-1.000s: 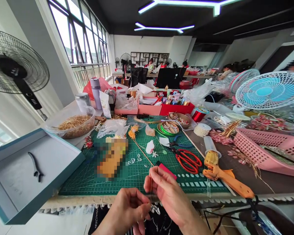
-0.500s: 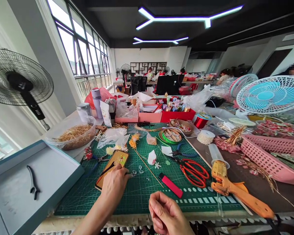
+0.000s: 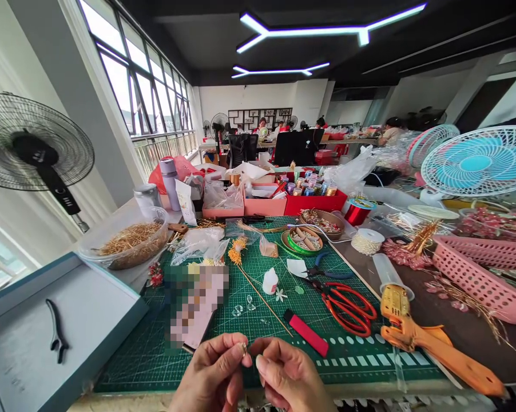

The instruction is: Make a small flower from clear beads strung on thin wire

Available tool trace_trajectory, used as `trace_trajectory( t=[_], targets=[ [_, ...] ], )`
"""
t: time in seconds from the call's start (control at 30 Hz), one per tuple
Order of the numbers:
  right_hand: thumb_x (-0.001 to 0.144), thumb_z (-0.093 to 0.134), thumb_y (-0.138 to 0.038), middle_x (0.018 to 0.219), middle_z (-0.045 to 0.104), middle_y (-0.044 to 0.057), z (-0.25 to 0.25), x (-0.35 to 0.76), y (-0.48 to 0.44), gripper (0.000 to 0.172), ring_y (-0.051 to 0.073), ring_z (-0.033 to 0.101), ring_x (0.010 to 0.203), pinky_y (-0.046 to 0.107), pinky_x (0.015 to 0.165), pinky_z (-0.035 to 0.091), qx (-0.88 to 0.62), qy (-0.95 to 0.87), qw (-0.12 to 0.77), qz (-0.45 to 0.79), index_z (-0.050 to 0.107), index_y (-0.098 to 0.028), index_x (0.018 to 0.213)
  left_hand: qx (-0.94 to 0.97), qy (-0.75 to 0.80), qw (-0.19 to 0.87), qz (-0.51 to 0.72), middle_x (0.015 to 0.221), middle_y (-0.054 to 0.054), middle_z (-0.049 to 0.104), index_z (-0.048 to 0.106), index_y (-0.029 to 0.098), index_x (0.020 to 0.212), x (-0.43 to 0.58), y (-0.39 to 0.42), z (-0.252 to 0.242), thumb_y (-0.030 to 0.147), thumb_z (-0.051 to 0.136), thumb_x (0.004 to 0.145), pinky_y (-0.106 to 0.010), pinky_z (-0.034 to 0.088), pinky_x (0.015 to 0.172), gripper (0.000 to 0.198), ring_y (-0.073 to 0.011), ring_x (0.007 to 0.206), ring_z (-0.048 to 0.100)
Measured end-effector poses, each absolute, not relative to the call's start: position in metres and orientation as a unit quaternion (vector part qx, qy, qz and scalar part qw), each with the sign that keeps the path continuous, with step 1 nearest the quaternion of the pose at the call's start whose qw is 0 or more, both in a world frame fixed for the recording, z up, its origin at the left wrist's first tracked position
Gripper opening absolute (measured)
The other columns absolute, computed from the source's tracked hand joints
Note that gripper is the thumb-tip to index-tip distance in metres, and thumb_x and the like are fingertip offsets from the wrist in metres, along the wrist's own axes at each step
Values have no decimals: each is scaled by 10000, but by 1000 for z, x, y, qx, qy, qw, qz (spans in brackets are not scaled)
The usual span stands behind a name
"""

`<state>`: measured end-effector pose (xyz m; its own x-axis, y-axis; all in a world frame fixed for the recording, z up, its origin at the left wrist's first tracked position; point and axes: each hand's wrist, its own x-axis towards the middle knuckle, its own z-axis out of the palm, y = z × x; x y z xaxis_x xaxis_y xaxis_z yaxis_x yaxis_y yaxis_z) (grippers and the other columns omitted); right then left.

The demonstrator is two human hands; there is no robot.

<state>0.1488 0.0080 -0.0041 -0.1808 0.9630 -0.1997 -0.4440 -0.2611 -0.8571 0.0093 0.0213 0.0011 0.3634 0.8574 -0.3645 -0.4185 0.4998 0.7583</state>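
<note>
My left hand (image 3: 215, 369) is closed in a pinch near the mat's front edge. Between its thumb and forefinger shows a small shiny gold-coloured piece (image 3: 243, 348), too small to name. Close beside it, my right hand (image 3: 287, 372) has thumb and fingers pressed together; anything in them is hidden. Just beyond my left hand lies a phone (image 3: 200, 303), its screen blurred out. A few clear, drop-like beads (image 3: 250, 303) rest on the green cutting mat (image 3: 146, 355). A red lighter (image 3: 307, 333) and a thin stem with a yellow stamen cluster (image 3: 237, 250) lie past my right hand.
Red-handled scissors (image 3: 350, 309), blue-handled pliers (image 3: 326, 270) and an orange glue gun (image 3: 433, 343) lie to the right. A small white bottle (image 3: 270, 281) stands mid-mat. At left is a blue-edged box (image 3: 99, 337); at right, a pink basket (image 3: 476, 280).
My left hand has come back from the phone to meet my right hand, with the gold-coloured piece in its pinch. The phone's screen has changed and is blurred out.
</note>
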Motion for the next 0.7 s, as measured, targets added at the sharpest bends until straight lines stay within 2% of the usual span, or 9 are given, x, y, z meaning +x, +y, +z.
trace_trajectory(
  t=[0.2,0.37,0.47,0.6,0.7],
  targets=[
    [570,777,-535,818,583,40,-8,149,9,499,-9,274,413,182,387,128,-383,-355,494,695,481,-135,541,250,304,830,394,342,67,517,665,144,643,6,22,-7,343,769,678,-90,239,286,227,-4,260,374],
    [600,750,-505,798,571,37,-7,151,6,434,27,288,448,207,421,207,-392,-382,487,681,505,-151,549,255,280,839,392,360,63,522,678,147,654,3,19,-12,307,750,709,-87,242,295,184,-4,273,391],
    [612,737,-497,797,589,46,-4,151,5,421,57,362,488,224,467,272,-390,-412,490,662,493,-160,547,250,274,840,397,357,63,523,692,158,687,3,18,-16,299,744,716,-90,255,298,153,-11,270,399],
    [616,742,-511,761,608,49,1,152,5,437,127,515,636,250,591,369,-391,-437,492,644,482,-168,541,232,283,838,404,399,64,542,698,144,673,3,17,-13,298,793,653,-96,278,302,182,1,268,397],
    [604,742,-559,760,596,45,-1,152,6,462,147,539,676,267,625,395,-390,-441,486,646,499,-171,540,228,322,831,393,493,32,613,708,130,651,3,17,-3,290,826,602,-90,307,324,205,8,301,451]
  ],
)
